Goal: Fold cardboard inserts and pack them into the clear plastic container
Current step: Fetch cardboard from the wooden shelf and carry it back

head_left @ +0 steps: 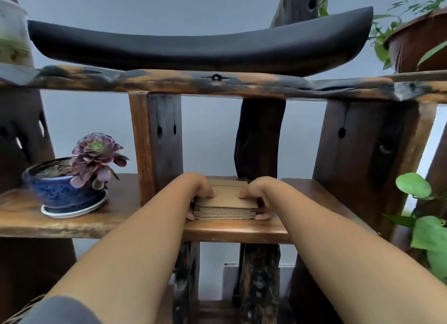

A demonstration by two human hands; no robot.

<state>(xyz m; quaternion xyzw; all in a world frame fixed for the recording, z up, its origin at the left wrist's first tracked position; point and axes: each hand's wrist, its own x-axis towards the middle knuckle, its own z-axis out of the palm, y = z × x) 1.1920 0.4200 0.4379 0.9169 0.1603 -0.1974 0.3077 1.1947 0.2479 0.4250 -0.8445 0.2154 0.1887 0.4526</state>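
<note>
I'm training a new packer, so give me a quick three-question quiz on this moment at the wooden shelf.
1. True or false: both hands hold the cardboard stack.
2. What stands on the shelf to the person's left of the stack? A) blue plant pot B) clear container C) scissors
3. Fill in: the stack rests on the ___.

Key: 1 true: left hand and right hand clasp its ends. 2 A, the blue pot. 3 shelf.
</note>
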